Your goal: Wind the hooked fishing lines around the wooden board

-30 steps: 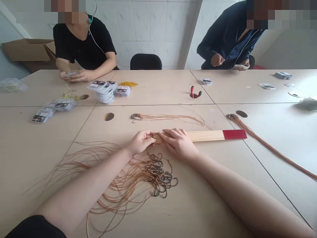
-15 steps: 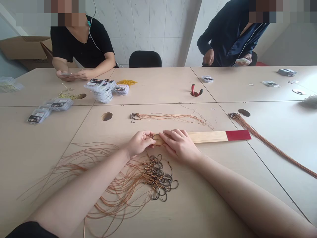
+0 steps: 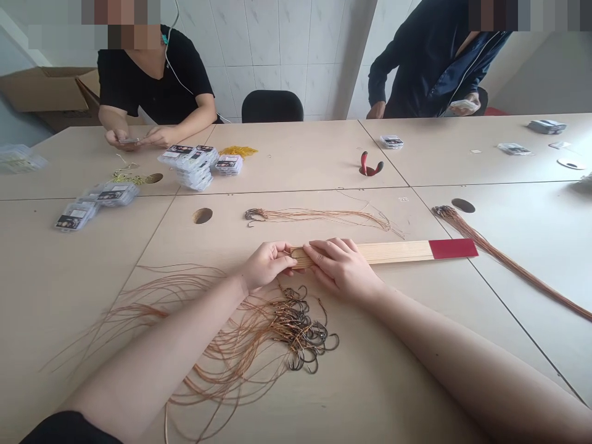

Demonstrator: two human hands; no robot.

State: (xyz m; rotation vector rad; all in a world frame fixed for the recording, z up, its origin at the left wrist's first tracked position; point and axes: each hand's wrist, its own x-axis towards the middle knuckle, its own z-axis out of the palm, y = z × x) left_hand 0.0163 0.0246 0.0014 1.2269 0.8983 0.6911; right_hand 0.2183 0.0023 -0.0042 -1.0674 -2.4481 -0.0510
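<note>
A flat wooden strip (image 3: 398, 252) with a dark red right end lies across the table before me. At its left end, the thumb and fingers of my left hand (image 3: 267, 266) are closed on a dark fish hook (image 3: 296, 250), partly hidden by the fingertips. My right hand (image 3: 343, 266) grips the strip just right of the hook, fingers over the top and thumb side at the near edge. Closer to me is a loose pile of fish hooks (image 3: 305, 333) tied to orange-brown lines (image 3: 231, 357), which run left under my left forearm.
Beyond the strip lies a small bundle of hooked lines (image 3: 319, 214); a thicker bundle (image 3: 513, 262) is at right. Red-handled pliers (image 3: 370, 165) stand in a table hole. Clear plastic boxes (image 3: 194, 166) are stacked at far left. Two people sit or stand opposite, handling small packs.
The view has shifted slightly, so things appear a little further right. My hands keep their hold at the strip's left end. The person at far right has moved their hands.
</note>
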